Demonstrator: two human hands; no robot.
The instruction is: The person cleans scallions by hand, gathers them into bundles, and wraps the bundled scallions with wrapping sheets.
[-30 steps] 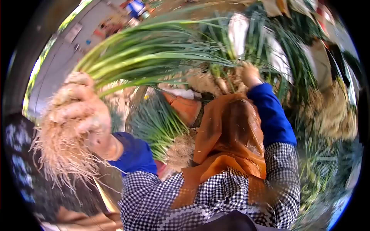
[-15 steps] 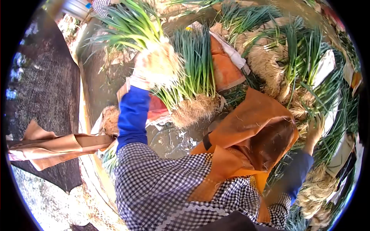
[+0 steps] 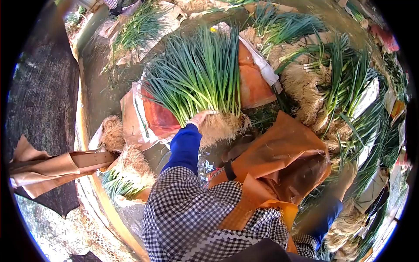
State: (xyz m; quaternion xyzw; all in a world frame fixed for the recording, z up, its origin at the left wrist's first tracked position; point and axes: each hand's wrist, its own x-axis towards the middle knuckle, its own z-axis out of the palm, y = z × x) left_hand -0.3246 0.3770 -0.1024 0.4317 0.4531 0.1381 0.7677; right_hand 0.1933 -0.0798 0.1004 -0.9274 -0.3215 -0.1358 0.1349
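Note:
A broad bunch of green onions (image 3: 200,78) lies on an orange and white sack (image 3: 161,114), leaves pointing away and pale roots toward me. My left hand (image 3: 201,118) rests on the stems just above the roots, its fingers partly hidden among them. On the right, my right hand (image 3: 347,174) is blurred beside a heap of onions with matted roots (image 3: 338,131); what its fingers do is unclear. An orange apron (image 3: 279,161) covers my lap between the two arms.
More onions lie at the upper left (image 3: 139,28), at the top (image 3: 283,26) and at the lower left (image 3: 126,179). A wooden bar with brown cloth (image 3: 65,166) juts in from the left over dark netting (image 3: 43,100). Another person's checked sleeve (image 3: 111,3) shows at the top left.
The bunch in my left hand has come down from the upper left onto the onions on the sack. My right hand has shifted slightly toward me along the right heap.

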